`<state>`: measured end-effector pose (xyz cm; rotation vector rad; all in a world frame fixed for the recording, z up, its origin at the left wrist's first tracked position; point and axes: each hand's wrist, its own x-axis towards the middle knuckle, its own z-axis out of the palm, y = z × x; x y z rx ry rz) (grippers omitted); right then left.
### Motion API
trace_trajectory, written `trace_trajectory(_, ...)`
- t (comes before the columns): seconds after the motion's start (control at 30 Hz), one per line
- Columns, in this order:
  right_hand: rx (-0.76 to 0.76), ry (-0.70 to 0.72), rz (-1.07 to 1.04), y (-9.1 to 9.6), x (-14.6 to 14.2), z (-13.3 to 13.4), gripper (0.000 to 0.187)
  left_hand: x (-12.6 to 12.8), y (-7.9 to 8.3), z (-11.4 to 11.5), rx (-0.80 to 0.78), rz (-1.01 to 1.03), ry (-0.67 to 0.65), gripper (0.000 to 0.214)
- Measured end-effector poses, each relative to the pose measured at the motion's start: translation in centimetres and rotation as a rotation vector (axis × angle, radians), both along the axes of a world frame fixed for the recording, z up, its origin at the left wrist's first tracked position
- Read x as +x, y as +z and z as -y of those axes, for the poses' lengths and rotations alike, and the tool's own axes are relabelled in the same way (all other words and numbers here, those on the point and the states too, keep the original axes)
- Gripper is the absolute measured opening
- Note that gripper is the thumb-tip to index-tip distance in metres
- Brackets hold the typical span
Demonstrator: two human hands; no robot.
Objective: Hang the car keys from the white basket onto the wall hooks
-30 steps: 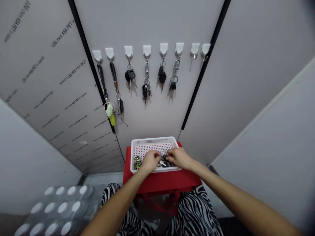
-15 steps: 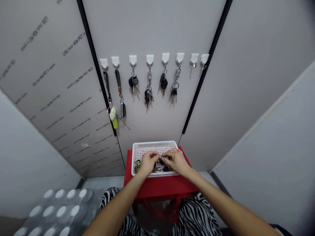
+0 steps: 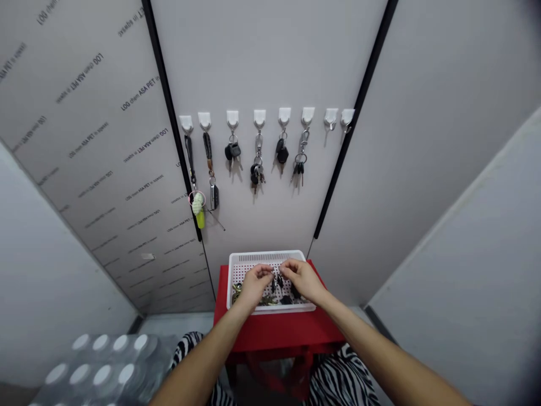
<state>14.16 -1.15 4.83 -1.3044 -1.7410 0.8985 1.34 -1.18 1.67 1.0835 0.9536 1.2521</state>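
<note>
Above a white perforated basket [image 3: 267,256], my left hand [image 3: 256,283] and my right hand [image 3: 301,276] face each other with their fingertips pinched. Between them hangs a small bunch of keys [image 3: 276,282], dark and partly silver; both hands appear to grip it at the top, though its ring is too small to make out. Inside the basket, brass-coloured pieces [image 3: 236,290] lie at the left and dark keys [image 3: 286,300] at the front right. My hands hide part of the contents.
The basket stands on a red stool [image 3: 287,332] before a grey wall. Several white hooks [image 3: 232,118] carry keys [image 3: 258,172] and a lime-green key fob [image 3: 200,219]; two hooks [image 3: 331,117] at the right carry nothing. Bottles with white caps [image 3: 101,375] stand at lower left.
My hands have risen slightly and drawn a little apart, and the keys now hang visibly between them. The camera view has tilted up a little, shifting the wall hooks downward.
</note>
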Motion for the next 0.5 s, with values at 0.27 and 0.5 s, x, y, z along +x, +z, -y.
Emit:
trace_trajectory(0.27,-0.003,0.023,0.046,0.8,0.3,0.4,0.017,-0.2,2.1,-0.5,0.119,-0.13,0.125,0.009)
trace_trajectory(0.5,0.072,0.053,-0.073,1.9,0.4,-0.1,0.019,0.6,5.2,-1.4,0.272,-0.313,0.023,0.013)
